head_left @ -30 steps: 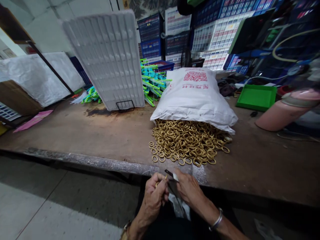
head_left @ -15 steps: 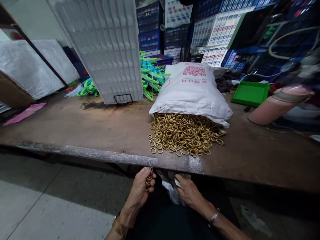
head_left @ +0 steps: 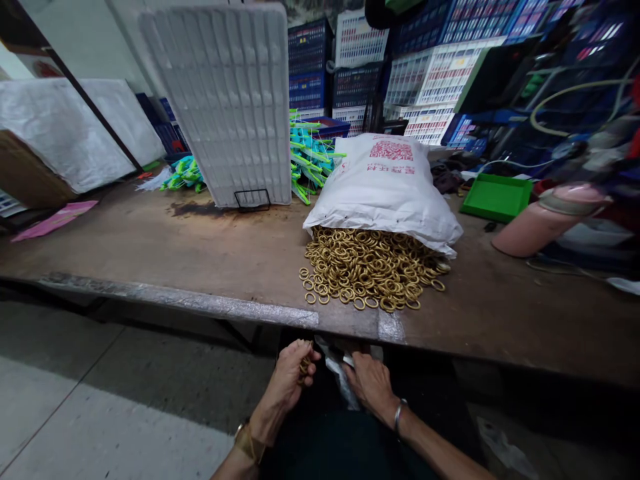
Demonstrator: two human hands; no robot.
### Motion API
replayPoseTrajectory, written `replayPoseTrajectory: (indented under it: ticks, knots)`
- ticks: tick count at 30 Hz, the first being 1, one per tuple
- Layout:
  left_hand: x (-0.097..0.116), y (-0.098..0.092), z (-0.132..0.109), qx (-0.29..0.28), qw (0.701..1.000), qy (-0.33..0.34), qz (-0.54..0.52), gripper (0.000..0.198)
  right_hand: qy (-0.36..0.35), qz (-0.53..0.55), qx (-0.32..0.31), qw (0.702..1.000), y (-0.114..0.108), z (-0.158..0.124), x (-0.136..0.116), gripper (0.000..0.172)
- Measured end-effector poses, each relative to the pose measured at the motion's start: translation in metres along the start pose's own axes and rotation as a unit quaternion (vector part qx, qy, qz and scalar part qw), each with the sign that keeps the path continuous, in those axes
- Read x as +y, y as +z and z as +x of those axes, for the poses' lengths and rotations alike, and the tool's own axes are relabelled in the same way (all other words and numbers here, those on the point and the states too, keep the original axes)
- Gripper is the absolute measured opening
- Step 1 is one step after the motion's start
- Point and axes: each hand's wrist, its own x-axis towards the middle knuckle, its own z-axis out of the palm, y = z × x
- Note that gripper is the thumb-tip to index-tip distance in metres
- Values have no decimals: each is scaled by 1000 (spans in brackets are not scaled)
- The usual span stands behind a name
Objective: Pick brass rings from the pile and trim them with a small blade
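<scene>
My left hand (head_left: 295,370) is closed around several brass-coloured rings (head_left: 305,365), just below the table's front edge. To its right, my right hand (head_left: 373,381) is curled at a crumpled clear plastic bag (head_left: 341,380) hanging under the edge. A bit of something white shows by its thumb, but its fingertips are hidden, so what it grips is unclear. On the table above both hands lies a heap of the same rings (head_left: 370,270), spilling from the mouth of a white woven sack (head_left: 383,180) with red print.
Behind stands a tall white ribbed plastic tray (head_left: 225,113). Bright green and blue plastic pieces (head_left: 313,157) lie beside it. At right are a green tray (head_left: 497,198) and a tilted pink bottle (head_left: 545,223). Stacked crates (head_left: 420,73) fill the back. Silvery tape (head_left: 225,307) covers the table edge.
My right hand has turned and pushed a little further in under the table edge by the plastic bag. My left hand keeps the rings and has shifted slightly right. The view has tilted a little.
</scene>
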Motion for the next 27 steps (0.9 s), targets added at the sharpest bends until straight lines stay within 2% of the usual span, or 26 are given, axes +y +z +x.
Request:
replayPoseTrajectory:
  ticks: [6, 11, 16, 19, 21, 23, 24, 25, 26, 27]
  knots:
    - [-4, 5, 3, -31, 999, 5, 39, 30, -3, -18, 19, 1000, 11, -4, 15, 18]
    - [-8, 22, 10, -63, 995, 8, 79, 29, 15, -18, 25, 999, 3, -11, 32, 20]
    - [-33, 46, 27, -96, 977, -21, 189, 25, 54, 26, 30, 998, -6, -28, 66, 17]
    - [-57, 57, 45, -67, 953, -12, 297, 25, 85, 74, 59, 992, -1, -36, 86, 12]
    - [-72, 62, 59, 17, 925, 46, 377, 22, 82, 119, 87, 986, 5, -40, 95, 12]
    - [-82, 67, 73, 155, 865, 140, 456, 21, 80, 160, 110, 978, 11, -43, 100, 12]
    - [-85, 70, 80, 237, 816, 196, 490, 22, 82, 177, 117, 974, 13, -45, 102, 12]
    - [-87, 73, 88, 322, 750, 253, 518, 25, 85, 193, 122, 970, 15, -46, 104, 12]
    - [-88, 76, 95, 420, 666, 308, 533, 27, 88, 207, 127, 966, 16, -48, 106, 12]
    - [-88, 79, 101, 536, 556, 354, 528, 30, 89, 220, 131, 962, 16, -50, 108, 12]
